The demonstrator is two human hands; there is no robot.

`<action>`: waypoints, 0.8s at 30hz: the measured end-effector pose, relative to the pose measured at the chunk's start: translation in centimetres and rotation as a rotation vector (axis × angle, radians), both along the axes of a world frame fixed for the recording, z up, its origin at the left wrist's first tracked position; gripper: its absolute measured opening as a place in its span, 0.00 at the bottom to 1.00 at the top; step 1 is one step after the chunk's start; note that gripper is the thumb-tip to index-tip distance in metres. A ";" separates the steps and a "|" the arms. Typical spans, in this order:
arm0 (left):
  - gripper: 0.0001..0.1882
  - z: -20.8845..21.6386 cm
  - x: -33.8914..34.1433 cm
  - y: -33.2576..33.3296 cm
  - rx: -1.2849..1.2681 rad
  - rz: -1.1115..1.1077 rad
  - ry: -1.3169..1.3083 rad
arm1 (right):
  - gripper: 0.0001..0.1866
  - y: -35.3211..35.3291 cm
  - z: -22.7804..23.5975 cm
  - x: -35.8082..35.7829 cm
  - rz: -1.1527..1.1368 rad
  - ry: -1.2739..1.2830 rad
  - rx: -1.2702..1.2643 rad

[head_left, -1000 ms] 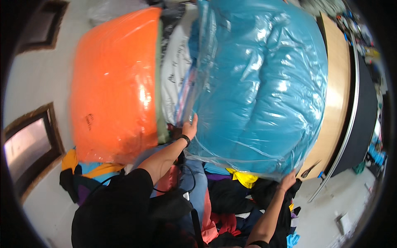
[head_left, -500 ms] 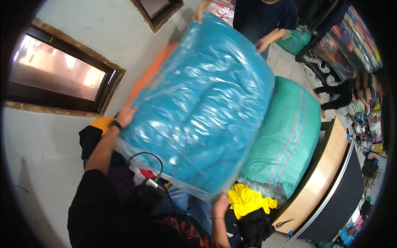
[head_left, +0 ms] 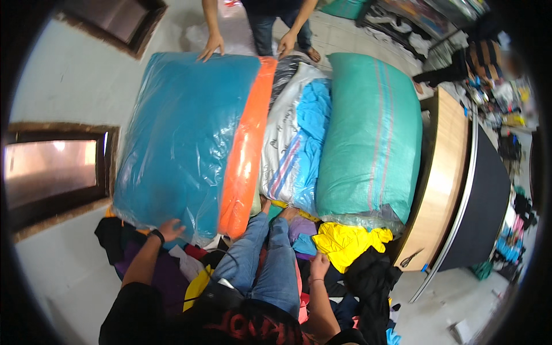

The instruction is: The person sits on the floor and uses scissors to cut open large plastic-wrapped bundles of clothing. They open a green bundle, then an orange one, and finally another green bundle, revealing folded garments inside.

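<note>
A large clear plastic bag of teal cloth [head_left: 178, 138] stands at the left, with an orange layer [head_left: 247, 155] along its right side. My left hand [head_left: 171, 230] is at the bag's near lower edge, fingers spread and holding nothing. My right hand [head_left: 319, 265] is by the yellow cloth [head_left: 351, 244], fingers curled; what they hold, if anything, is hidden. Across from me, a co-worker's hand [head_left: 213, 46] rests at the bag's far edge. Their other hand [head_left: 287, 43] is above the orange layer's far end.
A white sack [head_left: 280, 138] with light-blue cloth lies right of the orange layer, then a green woven bale [head_left: 368, 132]. Loose clothes [head_left: 368, 276] surround my legs. A wooden panel [head_left: 440, 172] with scissors [head_left: 410, 258] is at the right. Another person [head_left: 486, 60] sits far right.
The teal bag, held up tilted between me and the co-worker, has come down to the left, uncovering the white sack. My left hand has let go of it; my right hand has come away.
</note>
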State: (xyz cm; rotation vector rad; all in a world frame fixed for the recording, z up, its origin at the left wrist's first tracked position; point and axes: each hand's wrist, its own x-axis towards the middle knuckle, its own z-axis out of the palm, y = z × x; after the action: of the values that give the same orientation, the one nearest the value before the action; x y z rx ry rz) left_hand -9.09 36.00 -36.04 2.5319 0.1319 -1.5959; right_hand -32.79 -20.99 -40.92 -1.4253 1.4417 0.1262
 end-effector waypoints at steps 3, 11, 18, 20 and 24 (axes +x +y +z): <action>0.38 1.0 0.5 -8.8 -0.260 -0.096 0.020 | 0.23 -3.1 -1.4 -4.8 0.058 0.169 -0.074; 0.27 -0.2 1.4 -20.3 -0.363 -0.063 0.051 | 0.21 -12.6 -11.8 -8.6 -0.093 0.185 -0.420; 0.22 -3.4 -3.8 -24.1 -0.353 -0.030 0.050 | 0.28 -24.6 -26.1 -0.7 -0.574 0.157 -0.393; 0.22 -3.7 -4.4 -25.4 -0.312 -0.076 -0.029 | 0.36 -26.8 -27.7 2.9 -0.909 0.249 -0.325; 0.22 -3.8 -5.0 -28.7 -0.199 -0.035 -0.133 | 0.44 -29.6 -28.3 9.7 -1.129 0.367 -0.139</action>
State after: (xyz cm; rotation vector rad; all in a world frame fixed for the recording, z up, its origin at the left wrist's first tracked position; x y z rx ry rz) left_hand -14.08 7.25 -39.85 2.4870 -0.0832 -1.3713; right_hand -23.10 -50.58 -69.24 -0.5196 2.3914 -0.4541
